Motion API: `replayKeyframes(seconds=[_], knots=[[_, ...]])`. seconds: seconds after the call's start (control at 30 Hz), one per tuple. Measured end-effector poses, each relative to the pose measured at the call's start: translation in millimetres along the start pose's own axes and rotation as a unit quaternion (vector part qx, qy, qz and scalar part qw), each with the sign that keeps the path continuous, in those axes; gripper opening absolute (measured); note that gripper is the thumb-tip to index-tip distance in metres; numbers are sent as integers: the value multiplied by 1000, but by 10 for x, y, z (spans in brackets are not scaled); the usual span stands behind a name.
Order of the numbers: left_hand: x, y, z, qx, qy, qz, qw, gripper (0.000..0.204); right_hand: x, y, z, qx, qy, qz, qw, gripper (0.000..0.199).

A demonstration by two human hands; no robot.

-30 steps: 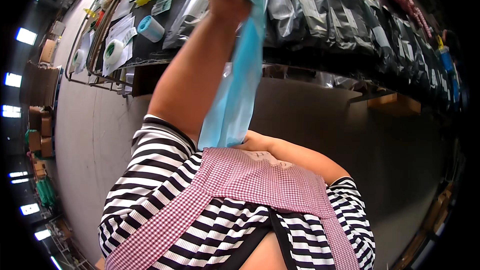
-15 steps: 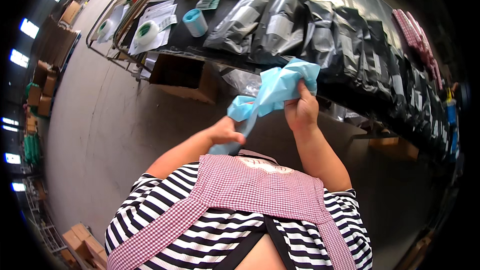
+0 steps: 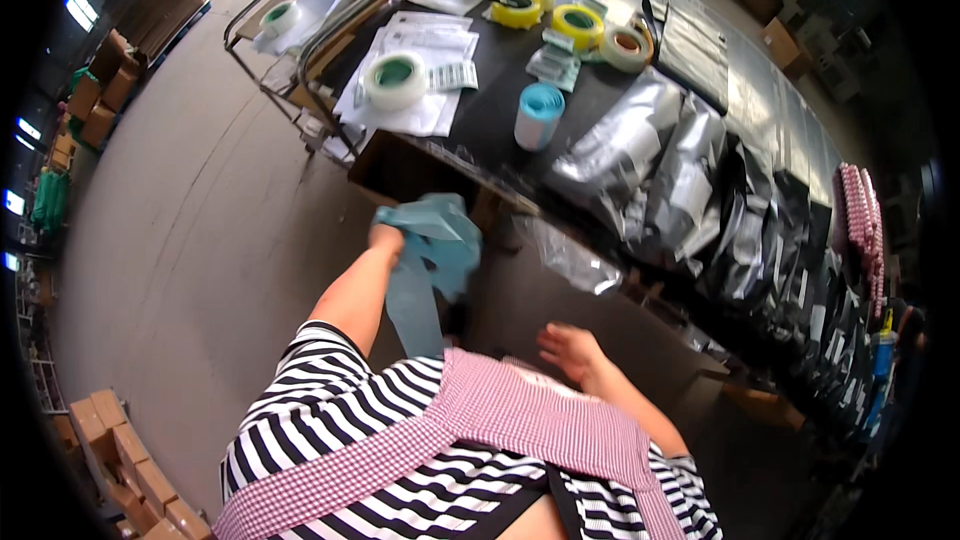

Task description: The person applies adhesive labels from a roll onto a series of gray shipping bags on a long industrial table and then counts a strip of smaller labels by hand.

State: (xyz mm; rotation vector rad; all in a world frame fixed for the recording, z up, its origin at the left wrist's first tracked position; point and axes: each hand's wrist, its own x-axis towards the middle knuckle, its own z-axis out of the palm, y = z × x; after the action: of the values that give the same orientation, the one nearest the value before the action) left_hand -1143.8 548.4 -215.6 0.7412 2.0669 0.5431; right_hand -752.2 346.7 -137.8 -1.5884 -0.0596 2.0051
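Observation:
A crumpled light-blue strip (image 3: 440, 230), thin like label backing paper, hangs from my left hand (image 3: 387, 238), which is closed on its upper end. Its tail trails down toward my apron, and the bunched part is close to the opening of a cardboard box (image 3: 372, 172) under the table edge. My right hand (image 3: 574, 350) is held in front of my apron with fingers stretched and nothing in it; it is a little blurred.
On the dark table (image 3: 478, 125) stand a light-blue label roll (image 3: 538, 118), several tape rolls (image 3: 396, 80) and papers (image 3: 440, 40). Filled grey plastic mailer bags (image 3: 640, 135) line its right side. A clear plastic bag (image 3: 575, 258) lies under the table. Cartons (image 3: 130, 455) are stacked at lower left.
My left hand has carried the blue strip left and toward the box. My right hand has let go of it and drawn back toward my body. The view has turned toward the left.

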Motion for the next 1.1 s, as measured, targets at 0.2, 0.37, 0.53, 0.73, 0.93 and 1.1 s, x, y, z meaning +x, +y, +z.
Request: replayKeyframes(seconds=[0.2,0.37,0.53,0.73,0.93,1.1], knots=[[1532,662,64,352,30,71,933,34,-122,-239,283,39,46,-38,997,46],[2013,1022,280,622,14,276,733,35,-74,-199,527,27,93,-19,995,45],[2224,821,547,377,-36,408,831,33,-122,-455,1020,-86,71,49,993,47],[2232,647,480,106,-55,585,802,30,28,-851,1424,-268,0,-24,963,46],[2056,896,376,-125,-361,108,918,23,124,-1290,1907,-409,-97,-128,898,43],[1238,1135,-236,294,-385,281,828,23,56,-1952,2295,-480,-135,-326,804,43]])
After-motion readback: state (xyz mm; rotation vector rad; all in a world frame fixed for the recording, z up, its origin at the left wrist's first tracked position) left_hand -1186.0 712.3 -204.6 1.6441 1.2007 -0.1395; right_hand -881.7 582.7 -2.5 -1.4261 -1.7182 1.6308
